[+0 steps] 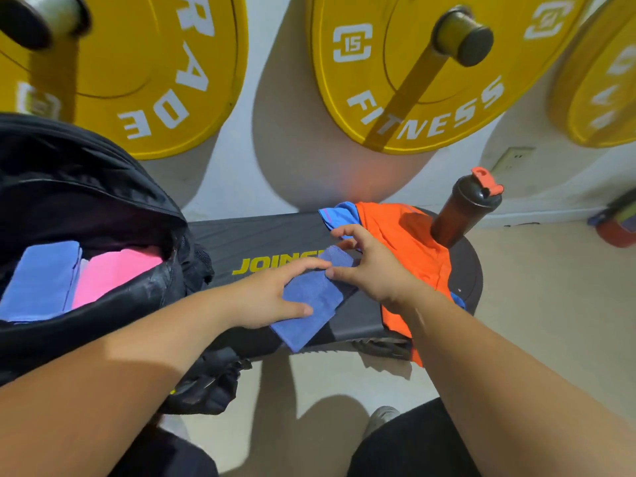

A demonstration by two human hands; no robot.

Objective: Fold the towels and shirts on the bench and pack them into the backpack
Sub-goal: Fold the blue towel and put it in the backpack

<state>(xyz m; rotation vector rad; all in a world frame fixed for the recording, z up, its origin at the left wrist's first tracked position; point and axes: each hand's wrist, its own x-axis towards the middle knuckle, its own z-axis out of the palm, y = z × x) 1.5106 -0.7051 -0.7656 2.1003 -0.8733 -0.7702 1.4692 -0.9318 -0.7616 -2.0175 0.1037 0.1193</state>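
Three towels: a blue towel (41, 280) and a pink towel (113, 270) in the one backpack (86, 160), and a purple-blue towel (309, 304) on the one counter (261, 235). Two shirts: an orange shirt (402, 242) and a blue shirt (339, 213). One bottle (461, 215). Three yellow plates: left plate (137, 63), middle plate (344, 98), right plate (592, 108). Two hands: left hand (272, 297), right hand (368, 266). One wall socket (512, 158). One shoe (383, 416).

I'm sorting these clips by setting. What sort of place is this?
Most likely a gym or workout room: yellow weight plates marked FITNESS hang on wall pegs, a blue towel lies on a padded black bench, and a shaker bottle stands on it.
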